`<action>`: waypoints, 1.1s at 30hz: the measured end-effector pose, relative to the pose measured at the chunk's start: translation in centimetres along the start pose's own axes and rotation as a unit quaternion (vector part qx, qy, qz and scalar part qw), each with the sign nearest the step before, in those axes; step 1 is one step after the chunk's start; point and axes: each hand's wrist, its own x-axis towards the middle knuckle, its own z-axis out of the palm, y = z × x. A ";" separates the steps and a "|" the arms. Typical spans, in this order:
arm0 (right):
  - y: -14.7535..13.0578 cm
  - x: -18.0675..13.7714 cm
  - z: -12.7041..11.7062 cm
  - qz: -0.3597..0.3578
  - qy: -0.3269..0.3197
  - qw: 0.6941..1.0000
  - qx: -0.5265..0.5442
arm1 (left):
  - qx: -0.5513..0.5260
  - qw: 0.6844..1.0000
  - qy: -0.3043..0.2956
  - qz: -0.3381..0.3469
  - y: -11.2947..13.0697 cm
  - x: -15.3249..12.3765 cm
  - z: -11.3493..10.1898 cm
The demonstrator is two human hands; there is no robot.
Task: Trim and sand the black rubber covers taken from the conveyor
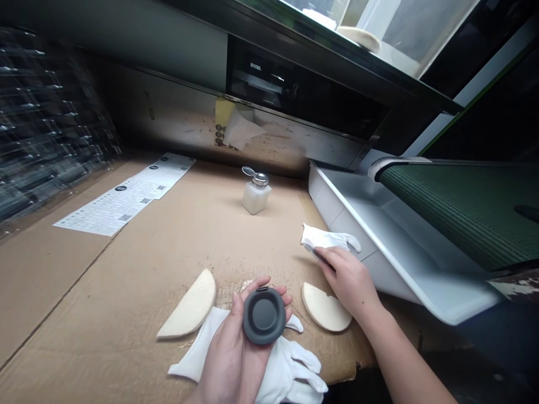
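In my left hand (236,348) rests a dark grey, round-cornered cap (264,315), its hollow side facing up and my fingers curled behind it. My right hand (347,275) is farther forward on the right, with its fingers pinched around a thin greyish thing (316,255) too hidden to name. A folded white glove (326,236) lies just beyond those fingertips. Other white gloves (290,365) lie under and beside my left hand. A cream half-round pad (191,306) lies left of that hand, and a second cream pad (324,308) lies beneath my right wrist.
A pump bottle (256,196) with its lid up stands on the cardboard-covered table (202,224). Printed label sheets (130,196) lie at left beside stacked clear trays (46,123). A white bin (370,224) and a green conveyor belt (463,202) border the right side.
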 end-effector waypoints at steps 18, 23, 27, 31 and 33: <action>1.6 6.4 2.4 0.046 -0.041 0.992 0.111 | -0.019 1.000 -0.007 0.011 -0.2 0.3 -0.6; 1.8 5.6 0.6 0.114 -0.003 0.972 0.204 | -0.017 1.000 -0.010 0.007 -0.2 0.1 -0.7; -1.4 3.7 -3.1 0.120 -0.007 0.944 0.309 | -0.005 1.000 -0.023 -0.006 -0.1 0.0 -0.6; -6.8 2.0 -4.6 -0.002 -0.109 0.904 0.412 | -0.005 0.998 -0.056 -0.016 -0.2 0.2 -0.5; -8.6 1.6 -4.2 -0.032 -0.139 0.910 0.390 | -0.006 0.997 -0.069 -0.014 -0.2 0.2 -0.6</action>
